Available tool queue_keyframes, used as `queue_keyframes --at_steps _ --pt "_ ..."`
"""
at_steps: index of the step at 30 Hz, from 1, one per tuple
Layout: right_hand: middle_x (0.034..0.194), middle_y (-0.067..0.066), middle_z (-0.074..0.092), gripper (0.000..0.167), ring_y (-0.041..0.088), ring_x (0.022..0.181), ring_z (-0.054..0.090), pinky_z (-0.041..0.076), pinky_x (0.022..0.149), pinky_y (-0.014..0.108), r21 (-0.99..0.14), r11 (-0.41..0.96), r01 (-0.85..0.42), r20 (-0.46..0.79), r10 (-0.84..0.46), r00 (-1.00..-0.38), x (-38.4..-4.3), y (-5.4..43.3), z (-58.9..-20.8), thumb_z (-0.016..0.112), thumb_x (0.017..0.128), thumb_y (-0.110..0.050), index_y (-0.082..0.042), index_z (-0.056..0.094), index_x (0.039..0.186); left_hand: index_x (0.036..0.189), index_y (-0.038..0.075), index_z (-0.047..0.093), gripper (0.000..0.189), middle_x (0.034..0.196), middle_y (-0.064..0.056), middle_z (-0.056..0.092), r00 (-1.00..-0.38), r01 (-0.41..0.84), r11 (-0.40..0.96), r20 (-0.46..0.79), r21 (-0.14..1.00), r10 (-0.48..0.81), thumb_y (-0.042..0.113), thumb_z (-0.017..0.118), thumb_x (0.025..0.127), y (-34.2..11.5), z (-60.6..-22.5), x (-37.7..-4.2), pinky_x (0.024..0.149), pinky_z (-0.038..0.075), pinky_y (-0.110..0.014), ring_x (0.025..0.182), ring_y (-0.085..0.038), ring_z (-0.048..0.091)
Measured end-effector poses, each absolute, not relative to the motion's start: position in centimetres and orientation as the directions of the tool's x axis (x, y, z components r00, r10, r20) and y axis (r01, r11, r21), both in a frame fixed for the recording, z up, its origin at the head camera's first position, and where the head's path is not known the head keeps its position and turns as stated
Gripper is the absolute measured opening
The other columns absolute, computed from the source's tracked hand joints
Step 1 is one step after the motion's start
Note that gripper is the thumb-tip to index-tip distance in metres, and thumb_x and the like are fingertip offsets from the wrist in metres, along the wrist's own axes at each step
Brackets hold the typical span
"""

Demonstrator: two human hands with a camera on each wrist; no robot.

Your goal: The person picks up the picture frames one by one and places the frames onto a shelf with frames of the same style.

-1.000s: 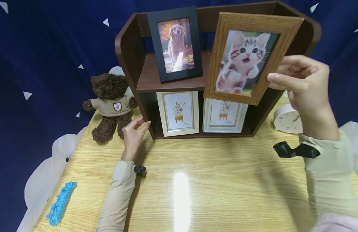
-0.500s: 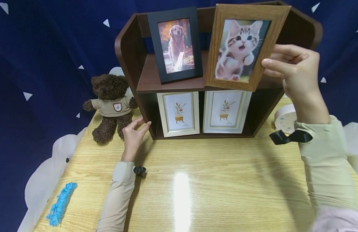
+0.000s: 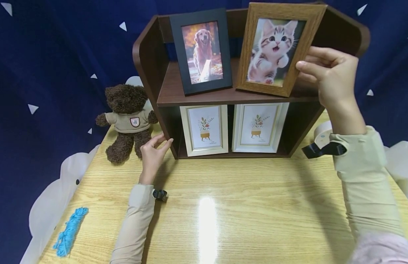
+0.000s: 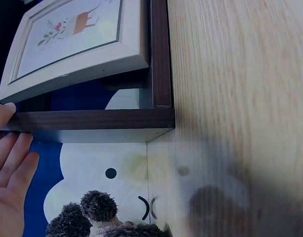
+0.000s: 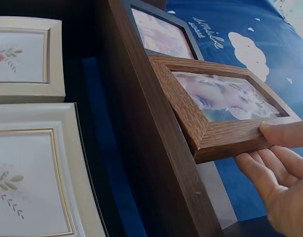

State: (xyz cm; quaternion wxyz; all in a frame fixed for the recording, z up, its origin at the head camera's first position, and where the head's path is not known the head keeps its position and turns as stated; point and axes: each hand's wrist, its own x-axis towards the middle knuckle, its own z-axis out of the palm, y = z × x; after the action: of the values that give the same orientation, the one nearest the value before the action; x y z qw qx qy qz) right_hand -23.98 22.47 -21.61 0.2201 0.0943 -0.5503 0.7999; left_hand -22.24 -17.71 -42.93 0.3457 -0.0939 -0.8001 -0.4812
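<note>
My right hand (image 3: pixel 337 75) grips the right edge of a brown wooden picture frame (image 3: pixel 317 22) with a kitten photo, thumb in front and fingers behind. Its lower edge is right at the front of the upper board of a dark brown shelf (image 3: pixel 204 98). To its left a black picture frame (image 3: pixel 189 88) with a dog photo stands on the same board. Low on the left, my left hand (image 3: pixel 153 156) pinches the shelf's side panel; in the left wrist view the thumb (image 4: pixel 3 112) is on the inner side and the fingers (image 4: pixel 16 163) are outside.
Two cream picture frames (image 3: pixel 190 146) (image 3: pixel 237 146) with plant drawings stand in the lower compartment. A brown teddy bear (image 3: pixel 126 123) sits left of the shelf. A round clock (image 3: pixel 323 130) is partly hidden behind the right wrist. Blue yarn (image 3: pixel 70 231) lies at the table's left edge.
My right hand has carried the kitten picture frame up and left, then back onto the upper shelf area beside the dog picture frame. My left hand has stayed at the side panel.
</note>
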Motion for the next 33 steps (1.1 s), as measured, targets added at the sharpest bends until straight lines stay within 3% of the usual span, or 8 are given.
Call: queue_keyframes --at_steps 4,13,26,33 --pt "0.071 0.008 0.069 0.028 0.013 0.059 0.068 0.055 0.052 0.022 -0.854 -0.280 -0.440 0.375 0.256 -0.891 -24.2 22.7 -21.6 0.077 0.066 0.017 0.003 0.073 0.090 0.098 -0.010 0.070 0.025 0.088 -0.022 0.071 -0.742 0.487 0.518 0.646 0.703 -0.181 0.004 0.077 0.077 -17.7 -42.9 -22.2 0.079 0.048 -0.007 0.080 -0.034 0.070" --pt "0.072 0.004 0.069 0.025 0.009 0.062 0.066 0.054 0.055 0.017 -0.881 -0.200 -0.429 0.367 0.282 -0.886 -24.5 22.9 -21.5 0.075 0.071 0.013 -0.002 0.074 0.092 0.099 -0.009 0.070 0.027 0.088 -0.022 0.071 -0.738 0.496 0.519 0.653 0.696 -0.170 0.004 0.078 0.077 -17.5 -42.6 -22.0 0.076 0.056 -0.040 0.080 -0.036 0.070" --pt "0.085 0.001 0.063 0.032 0.007 0.079 0.060 0.053 0.064 0.012 -0.932 -0.064 -0.356 0.331 0.243 -0.912 -25.2 22.9 -21.3 0.071 0.080 0.003 -0.002 0.068 0.112 0.101 -0.007 0.070 0.026 0.089 -0.021 0.071 -0.763 0.473 0.513 0.624 0.716 -0.168 0.006 0.076 0.079 -17.6 -42.6 -21.9 0.077 0.056 -0.043 0.082 -0.033 0.070" --pt "0.086 -0.001 0.061 0.038 0.005 0.078 0.059 0.052 0.063 0.010 -0.938 -0.033 -0.346 0.331 0.220 -0.918 -25.7 22.9 -21.4 0.067 0.083 0.004 0.003 0.062 0.121 0.101 -0.008 0.070 0.026 0.089 -0.022 0.071 -0.772 0.461 0.506 0.611 0.729 -0.177 0.005 0.076 0.080 -17.7 -42.7 -22.0 0.078 0.055 -0.045 0.082 -0.035 0.070"
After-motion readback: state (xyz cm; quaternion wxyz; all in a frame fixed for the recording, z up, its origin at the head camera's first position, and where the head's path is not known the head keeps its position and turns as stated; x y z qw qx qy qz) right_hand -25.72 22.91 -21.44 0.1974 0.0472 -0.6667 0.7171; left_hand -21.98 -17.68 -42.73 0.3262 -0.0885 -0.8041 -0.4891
